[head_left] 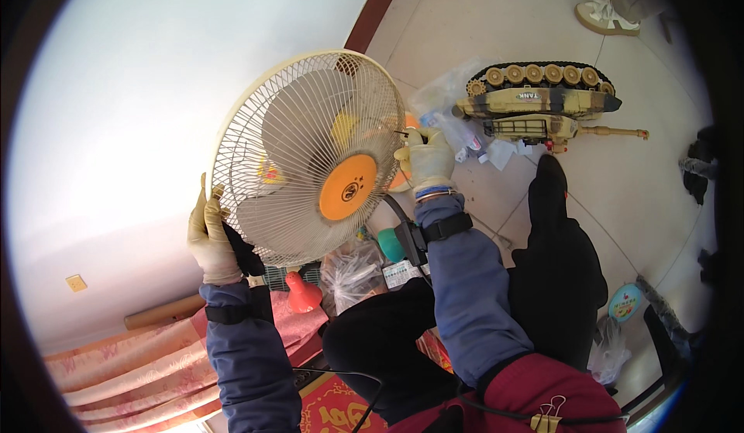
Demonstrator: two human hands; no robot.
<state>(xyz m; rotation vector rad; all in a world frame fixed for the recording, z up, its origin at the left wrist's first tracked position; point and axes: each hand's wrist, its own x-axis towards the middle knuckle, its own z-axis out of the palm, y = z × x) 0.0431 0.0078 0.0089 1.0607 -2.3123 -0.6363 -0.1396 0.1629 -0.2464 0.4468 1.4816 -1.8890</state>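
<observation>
A table fan [294, 158] with a cream wire guard and an orange centre cap is tilted up in front of me. Its grey blades show through the wires. My left hand [211, 239], in a pale glove, is closed on the guard's left rim; a black object [243, 251] lies against that hand. On the opposite rim, my gloved right hand [428, 158] has its fingers bent together. A thin dark piece [401, 132] shows at its fingertips, too small to name. Some of both hands' fingers are hidden by the guard or the glove.
A toy tank [542, 104] lies on its side on the tiled floor, near crumpled plastic [461, 135]. A red lamp-like cone [302, 293] and a plastic bag [353, 274] stand below the fan. Pink cloth [139, 363] hangs at lower left. A shoe [608, 16] shows far right.
</observation>
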